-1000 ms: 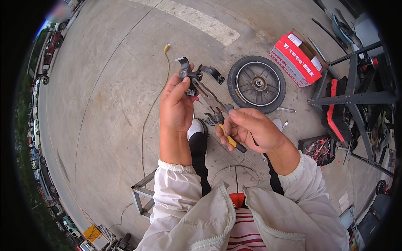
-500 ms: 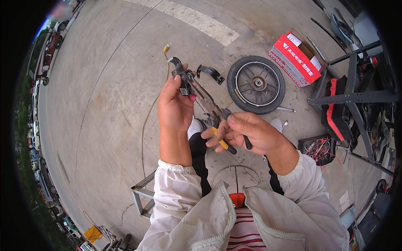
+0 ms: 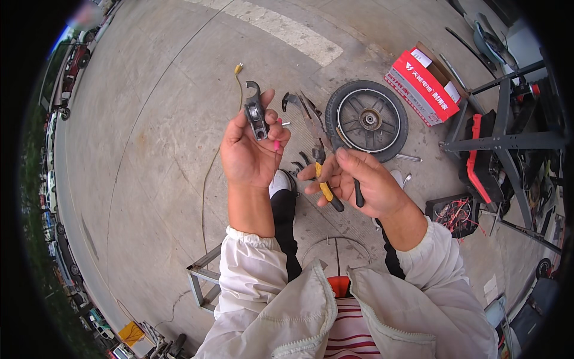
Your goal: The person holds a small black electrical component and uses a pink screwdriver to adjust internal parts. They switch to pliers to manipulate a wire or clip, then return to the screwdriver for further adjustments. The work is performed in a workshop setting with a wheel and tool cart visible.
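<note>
My left hand [image 3: 250,152] is raised with its fingers closed on a small black brake-lever part [image 3: 256,110] that has thin pink and white wires at its side. My right hand [image 3: 359,182] grips needle-nose pliers [image 3: 320,149] by their black and yellow handles, the jaws pointing up and away, a little to the right of the lever part and not touching it. A thin cable with a yellow end [image 3: 238,69] lies on the concrete behind the left hand.
A small black wheel [image 3: 366,119] lies on the concrete ahead, a red and white cardboard box [image 3: 423,84] behind it. A dark metal frame with a red part [image 3: 496,143] stands at the right, beside a black crate of wires [image 3: 457,212]. A metal stool frame [image 3: 200,278] sits below.
My left hand has lifted and turned the lever part more upright. My right hand has shifted the pliers slightly right and apart from the part.
</note>
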Demonstrator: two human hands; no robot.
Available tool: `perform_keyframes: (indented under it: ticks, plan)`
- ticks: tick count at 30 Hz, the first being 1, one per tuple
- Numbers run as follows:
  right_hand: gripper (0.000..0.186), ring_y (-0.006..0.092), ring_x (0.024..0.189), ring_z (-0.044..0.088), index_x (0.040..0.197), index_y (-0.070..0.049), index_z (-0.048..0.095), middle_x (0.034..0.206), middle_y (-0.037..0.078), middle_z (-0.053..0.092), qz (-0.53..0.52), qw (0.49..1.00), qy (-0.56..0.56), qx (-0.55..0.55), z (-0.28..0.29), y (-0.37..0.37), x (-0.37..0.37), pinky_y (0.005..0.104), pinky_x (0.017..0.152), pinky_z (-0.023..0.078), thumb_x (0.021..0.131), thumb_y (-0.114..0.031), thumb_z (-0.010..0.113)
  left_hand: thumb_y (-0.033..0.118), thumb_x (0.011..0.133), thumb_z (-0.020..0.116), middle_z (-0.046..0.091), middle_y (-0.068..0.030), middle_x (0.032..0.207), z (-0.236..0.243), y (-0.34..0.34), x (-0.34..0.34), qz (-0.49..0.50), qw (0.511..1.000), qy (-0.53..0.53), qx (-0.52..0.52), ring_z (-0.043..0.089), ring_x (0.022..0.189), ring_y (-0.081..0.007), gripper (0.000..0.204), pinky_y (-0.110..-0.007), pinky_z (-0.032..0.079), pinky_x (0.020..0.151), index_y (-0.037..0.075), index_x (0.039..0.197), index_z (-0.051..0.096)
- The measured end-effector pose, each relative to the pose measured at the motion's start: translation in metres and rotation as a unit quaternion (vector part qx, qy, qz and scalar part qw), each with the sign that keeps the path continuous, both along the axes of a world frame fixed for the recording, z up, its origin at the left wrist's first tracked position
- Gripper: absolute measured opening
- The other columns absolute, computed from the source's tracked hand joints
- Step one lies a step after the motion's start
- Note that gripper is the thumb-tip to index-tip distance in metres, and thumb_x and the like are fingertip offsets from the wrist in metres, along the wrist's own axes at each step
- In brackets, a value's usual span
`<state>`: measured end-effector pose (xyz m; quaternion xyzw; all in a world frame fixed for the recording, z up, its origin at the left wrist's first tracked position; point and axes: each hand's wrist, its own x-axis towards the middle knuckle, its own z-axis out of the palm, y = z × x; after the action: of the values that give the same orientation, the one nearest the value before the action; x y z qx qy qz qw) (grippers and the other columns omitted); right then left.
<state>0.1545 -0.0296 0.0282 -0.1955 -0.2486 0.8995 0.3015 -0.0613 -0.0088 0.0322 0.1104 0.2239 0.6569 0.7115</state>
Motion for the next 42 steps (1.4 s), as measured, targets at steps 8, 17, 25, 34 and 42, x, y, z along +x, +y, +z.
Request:
perform_keyframes:
  ticks: [8,17,25,34,42]
  plan:
    - [0.042,0.0214,0.097,0.067,0.100,0.002,0.063,0.115,0.017,0.063,0.009,0.999,-0.028,0.021,0.000,-0.002,-0.001,0.0331,0.077,0.057,0.104,-0.036,0.044,0.026,0.095,0.043,0.061,-0.0091,0.090,-0.002,0.001,0.000,0.001,1.000,0.016,-0.001,0.053,0.071,-0.0178,0.052,-0.031,0.040,0.071,-0.008,0.134,0.045]
    - [0.021,0.0195,0.095,0.067,0.101,0.001,0.063,0.109,0.014,0.066,0.000,0.995,-0.088,0.050,0.005,-0.004,-0.002,0.0304,0.075,0.056,0.097,-0.019,0.060,0.025,0.096,0.046,0.063,-0.0119,0.100,-0.007,0.002,-0.002,0.005,1.000,0.028,0.004,0.055,0.074,-0.0187,0.049,-0.031,0.042,0.069,-0.006,0.133,0.046]
    - [0.026,0.0142,0.093,0.065,0.111,0.003,0.064,0.100,0.007,0.068,0.023,0.983,-0.147,0.105,0.009,-0.005,-0.003,0.0284,0.075,0.055,0.096,-0.018,0.060,0.018,0.098,0.051,0.065,-0.0139,0.104,0.003,0.002,0.008,0.059,0.988,0.140,-0.032,0.061,0.082,-0.0158,0.038,-0.029,0.047,0.069,-0.003,0.129,0.050]
    - [0.032,0.0151,0.094,0.065,0.115,0.003,0.064,0.101,0.009,0.068,0.047,0.986,-0.142,0.072,0.009,-0.005,0.000,0.0301,0.080,0.054,0.097,-0.023,0.057,0.014,0.097,0.057,0.066,-0.0101,0.110,0.001,0.002,0.014,0.095,0.958,0.271,-0.026,0.065,0.096,-0.0167,0.034,-0.025,0.048,0.072,0.001,0.128,0.054]
    - [0.034,0.0170,0.097,0.065,0.115,0.004,0.064,0.104,0.009,0.067,0.043,0.991,-0.117,0.046,0.007,-0.004,0.000,0.0311,0.081,0.055,0.099,-0.024,0.054,0.015,0.097,0.059,0.068,-0.0083,0.110,-0.001,0.002,0.015,0.114,0.923,0.367,-0.022,0.065,0.097,-0.0156,0.031,-0.023,0.045,0.072,0.004,0.126,0.057]
